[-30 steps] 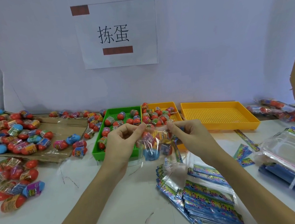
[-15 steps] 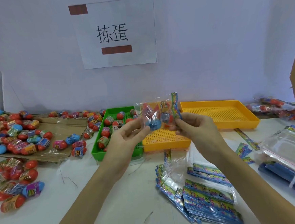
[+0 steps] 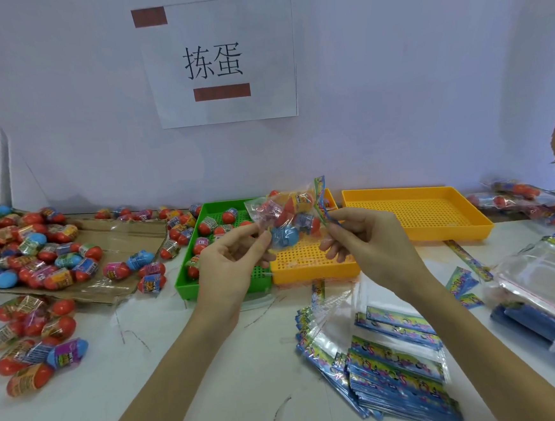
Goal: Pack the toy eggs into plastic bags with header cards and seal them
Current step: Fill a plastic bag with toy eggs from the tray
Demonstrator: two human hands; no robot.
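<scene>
A: From the head view, what do the hands hold?

B: A filled plastic bag [image 3: 286, 216] with several toy eggs inside, red, orange and blue ones. It hangs in the air above the near edge of the small orange tray [image 3: 310, 264] and the green tray [image 3: 188, 277]. The header card [image 3: 321, 197] runs up the bag's right edge, standing nearly upright.

A: And each grip?

B: The left hand [image 3: 230, 264] pinches the bag's lower left side with thumb and fingertips, a narrow grip on the plastic. The right hand [image 3: 365, 240] pinches the header card edge near its bottom, fingers curled in.

A: What differs from half a second ago?

B: Little. The bag sits at about the same height and the card has stayed upright; both hands keep their pinch. One second ago the bag was lower, in front of the trays, with the card not yet turned up.

A: The rest of the counter?

B: Loose toy eggs [image 3: 33, 249] lie heaped on a flattened cardboard sheet [image 3: 118, 236] at the left, with more on the white counter [image 3: 216, 381] near the left edge. A large orange tray [image 3: 415, 212] sits to the right. Empty bags with header cards [image 3: 395, 377] are stacked in front of the right forearm. A paper sign [image 3: 221, 62] hangs on the wall.
</scene>
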